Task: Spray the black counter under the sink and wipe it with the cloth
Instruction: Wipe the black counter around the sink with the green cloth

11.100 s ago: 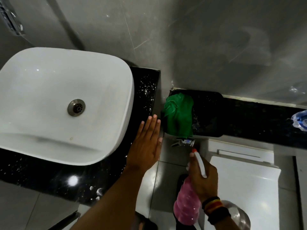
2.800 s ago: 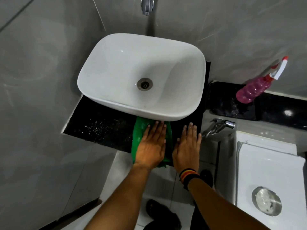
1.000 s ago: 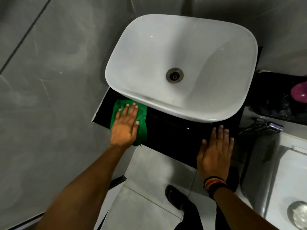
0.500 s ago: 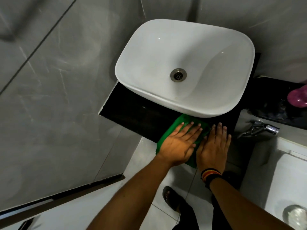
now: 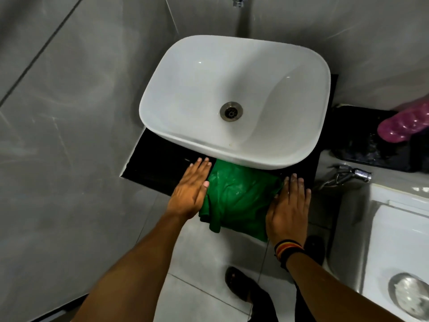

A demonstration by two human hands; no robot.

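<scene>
Both hands now lie flat, the left hand [image 5: 191, 191] off the green cloth [image 5: 239, 198] it pushed moments ago, the right hand [image 5: 288, 206] beside it on the black table [image 5: 160, 166], fingers gripping nothing, so wiping seems paused.

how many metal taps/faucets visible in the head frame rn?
2. One tap on the wall above the white sink, cut off by the top edge. One chrome faucet lower right, beside the sink's black counter. Others may lie outside the frame.
</scene>
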